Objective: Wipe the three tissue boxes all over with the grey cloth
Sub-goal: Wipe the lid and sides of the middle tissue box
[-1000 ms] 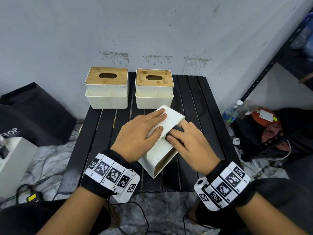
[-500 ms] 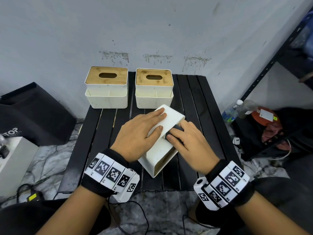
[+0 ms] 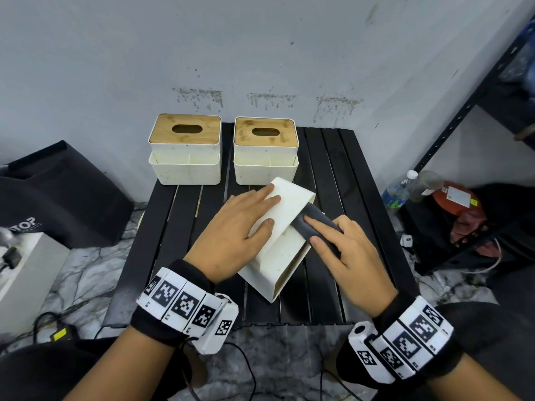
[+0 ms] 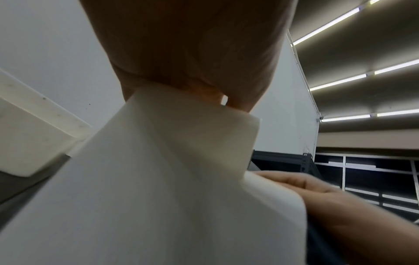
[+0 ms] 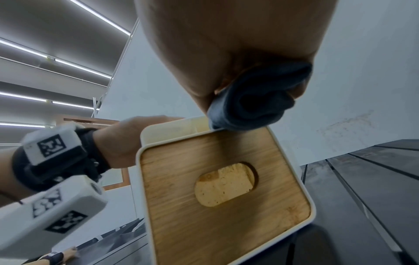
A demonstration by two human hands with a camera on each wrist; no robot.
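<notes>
A cream tissue box (image 3: 285, 227) lies tipped on its side in the middle of the black slatted table (image 3: 359, 180), its bamboo lid (image 5: 224, 195) facing right. My left hand (image 3: 249, 224) rests flat on the box's upper face with straight fingers. My right hand (image 3: 338, 244) presses the folded grey cloth (image 3: 314, 219) against the box's upper right edge, fingers lying over the cloth (image 5: 254, 100). Two more cream boxes with bamboo lids stand upright at the table's back, one on the left (image 3: 185, 149) and one in the middle (image 3: 265, 149).
A black metal shelf frame (image 3: 463, 111) rises at the right, with a water bottle (image 3: 398, 189) and an orange container (image 3: 454, 198) on the floor beside it. A black bag (image 3: 60, 195) and a white box (image 3: 26, 270) sit at the left. Cables lie on the marble floor.
My right hand has slid the cloth back along the box's right edge toward me, and more of the cloth shows. The left hand and the box have stayed in place.
</notes>
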